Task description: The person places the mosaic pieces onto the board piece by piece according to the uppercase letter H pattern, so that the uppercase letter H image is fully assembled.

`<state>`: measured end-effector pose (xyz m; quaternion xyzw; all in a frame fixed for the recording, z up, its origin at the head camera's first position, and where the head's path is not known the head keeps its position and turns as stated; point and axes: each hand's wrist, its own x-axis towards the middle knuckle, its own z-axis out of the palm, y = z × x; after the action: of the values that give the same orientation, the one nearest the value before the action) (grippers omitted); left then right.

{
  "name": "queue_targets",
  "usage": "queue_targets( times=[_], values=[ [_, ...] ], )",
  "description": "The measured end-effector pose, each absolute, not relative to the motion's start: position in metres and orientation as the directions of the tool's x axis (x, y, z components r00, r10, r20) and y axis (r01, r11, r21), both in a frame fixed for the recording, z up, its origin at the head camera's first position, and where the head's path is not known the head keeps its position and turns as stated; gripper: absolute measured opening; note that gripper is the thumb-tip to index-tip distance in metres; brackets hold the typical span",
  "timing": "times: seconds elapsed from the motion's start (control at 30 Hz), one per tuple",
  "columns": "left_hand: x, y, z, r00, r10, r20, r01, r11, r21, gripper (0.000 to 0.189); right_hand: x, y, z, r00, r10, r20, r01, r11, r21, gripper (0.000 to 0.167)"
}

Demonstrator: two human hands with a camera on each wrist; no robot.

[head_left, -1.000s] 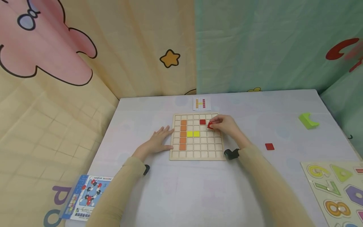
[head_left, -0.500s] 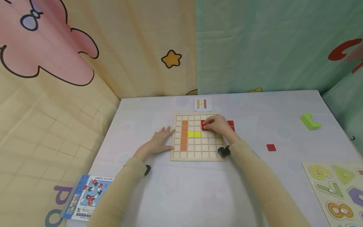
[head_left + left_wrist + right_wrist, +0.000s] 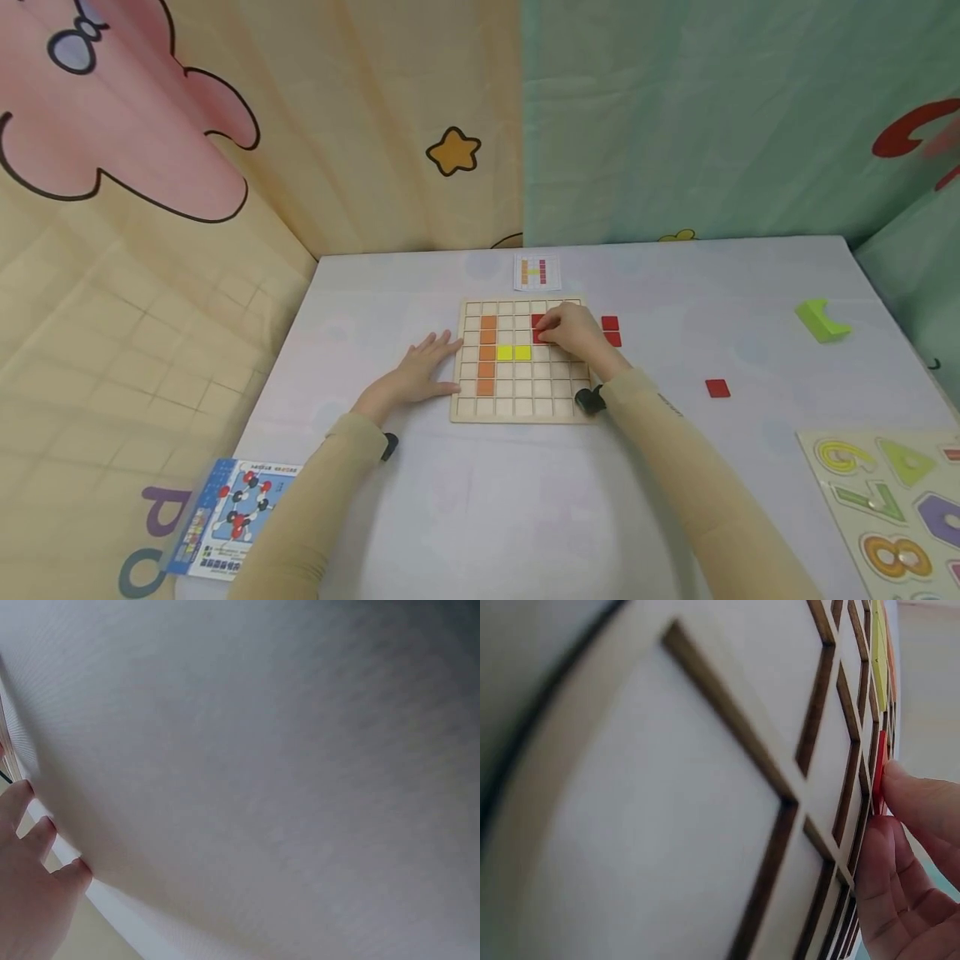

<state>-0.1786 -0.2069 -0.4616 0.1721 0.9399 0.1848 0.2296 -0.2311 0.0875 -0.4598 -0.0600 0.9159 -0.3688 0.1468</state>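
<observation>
A wooden grid board (image 3: 516, 408) lies on the table, with a column of orange tiles (image 3: 487, 352) at its left and two yellow tiles (image 3: 513, 353) beside them. My right hand (image 3: 576, 330) pinches a red square tile (image 3: 879, 772) at a cell just below another red tile (image 3: 537, 320). In the right wrist view the thumb is against its face; whether it sits fully down in the cell I cannot tell. My left hand (image 3: 408, 375) rests spread at the board's left edge, fingertips and thumb touching it.
Two red tiles (image 3: 611, 331) lie right of the board, and a single red tile (image 3: 717, 388) farther right. A pattern card (image 3: 537, 272) lies behind the board. Around the sides are a green curved block (image 3: 822, 322), a shape puzzle board (image 3: 832, 500) and a blue-and-white box (image 3: 243, 508).
My right hand has moved left across the board, bringing the red tile below the upper red one. Two red tiles beyond the board's right edge came into view. My left hand stays put.
</observation>
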Motion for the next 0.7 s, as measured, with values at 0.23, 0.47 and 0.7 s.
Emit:
queue_targets(
  times=[0.23, 0.47, 0.7],
  values=[
    [-0.178, -0.208, -0.464, -0.835, 0.408, -0.370, 0.231, 0.869, 0.438, 0.086, -0.227, 0.091, -0.460, -0.950, -0.224, -0.219, -0.004, 0.707, -0.707, 0.018],
    [-0.179, -0.207, -0.463, -0.836, 0.404, -0.371, 0.232, 0.873, 0.430, 0.086, -0.216, 0.112, -0.449, -0.952, -0.220, -0.213, 0.009, 0.677, -0.736, 0.026],
    [-0.179, -0.206, -0.462, -0.837, 0.401, -0.373, 0.231, 0.876, 0.423, 0.086, -0.191, 0.160, -0.442, -0.967, -0.192, -0.169, -0.009, 0.685, -0.729, 0.029]
  ],
)
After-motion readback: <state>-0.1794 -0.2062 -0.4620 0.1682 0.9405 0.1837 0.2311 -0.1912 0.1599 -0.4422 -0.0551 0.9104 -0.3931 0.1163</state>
